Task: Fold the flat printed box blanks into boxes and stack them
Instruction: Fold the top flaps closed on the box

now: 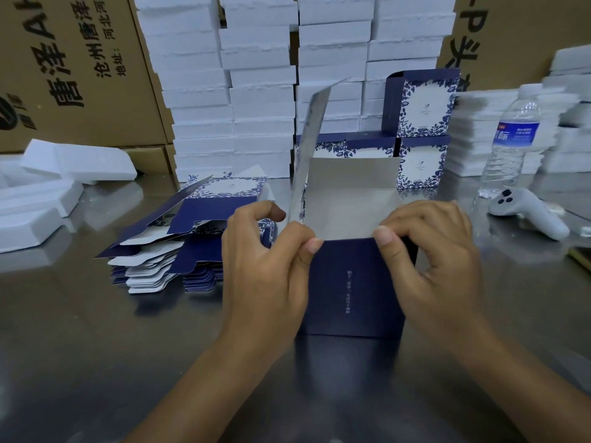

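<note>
On table [96, 346], both hands' grips—left hand [265, 266], right hand [428, 260]—pinch open, hollow box [348, 286].

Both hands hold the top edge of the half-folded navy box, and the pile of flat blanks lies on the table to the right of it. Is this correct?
Not quite. The head view shows the left hand and right hand pinching the top edge of the half-folded navy box, but the pile of flat blanks lies on the table to the left of it, not the right.
</note>
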Tool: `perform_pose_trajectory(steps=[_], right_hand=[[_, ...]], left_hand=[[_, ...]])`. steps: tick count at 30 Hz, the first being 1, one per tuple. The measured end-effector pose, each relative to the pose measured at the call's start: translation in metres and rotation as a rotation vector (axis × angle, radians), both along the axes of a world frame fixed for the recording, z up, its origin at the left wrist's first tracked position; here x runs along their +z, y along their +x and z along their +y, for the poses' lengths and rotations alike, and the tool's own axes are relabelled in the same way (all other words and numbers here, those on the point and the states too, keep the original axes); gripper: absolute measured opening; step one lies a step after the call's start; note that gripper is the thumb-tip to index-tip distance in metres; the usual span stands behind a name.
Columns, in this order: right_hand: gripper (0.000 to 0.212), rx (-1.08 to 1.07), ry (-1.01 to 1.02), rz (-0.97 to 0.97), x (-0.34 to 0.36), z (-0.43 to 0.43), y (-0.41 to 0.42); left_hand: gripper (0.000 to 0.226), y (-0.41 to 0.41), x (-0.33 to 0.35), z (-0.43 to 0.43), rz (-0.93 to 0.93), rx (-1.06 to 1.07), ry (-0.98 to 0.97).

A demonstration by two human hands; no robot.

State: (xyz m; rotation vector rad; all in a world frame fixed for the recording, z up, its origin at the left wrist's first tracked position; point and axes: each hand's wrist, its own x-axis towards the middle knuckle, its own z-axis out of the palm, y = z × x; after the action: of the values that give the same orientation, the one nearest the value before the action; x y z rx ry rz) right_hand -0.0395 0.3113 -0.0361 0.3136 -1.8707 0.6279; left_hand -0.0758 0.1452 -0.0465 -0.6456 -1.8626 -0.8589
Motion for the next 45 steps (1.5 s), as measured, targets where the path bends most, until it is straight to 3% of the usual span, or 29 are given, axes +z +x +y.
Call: perform_pose_trajectory(steps=[14,30,34,37,41,45], right_hand=[[0.028,0.093,-0.009,-0.009,-0.003,0.006,-0.002],[0.035,0.072,0.038,0.082,-0.004,0.01,-0.004],[0.033,0.051,0.058,0.1,-0.003,0.006,-0.003],[0.031,0.059,0.066,0.092,-0.004,0.003,-0.003],[0.024,0.135,0.032,0.073,-0.004,0.007,-0.002],[0.021,0.121,-0.095,0.054,0.0,0.014,-0.001]], left_hand=[[0.044,-0.005,0.006,-0.012,0.161,0.136,-0.09],[0.032,-0.009,0.004,-0.015,-0.149,-0.046,0.141],[0.013,-0.007,0.006,-0.014,-0.23,-0.097,0.178],[0.013,-0.005,0.007,-0.012,-0.279,-0.131,0.212],[0.01,-0.004,0.007,-0.012,-0.327,-0.143,0.231],[0.016,-0.01,0.009,-0.016,-0.458,-0.207,0.4]])
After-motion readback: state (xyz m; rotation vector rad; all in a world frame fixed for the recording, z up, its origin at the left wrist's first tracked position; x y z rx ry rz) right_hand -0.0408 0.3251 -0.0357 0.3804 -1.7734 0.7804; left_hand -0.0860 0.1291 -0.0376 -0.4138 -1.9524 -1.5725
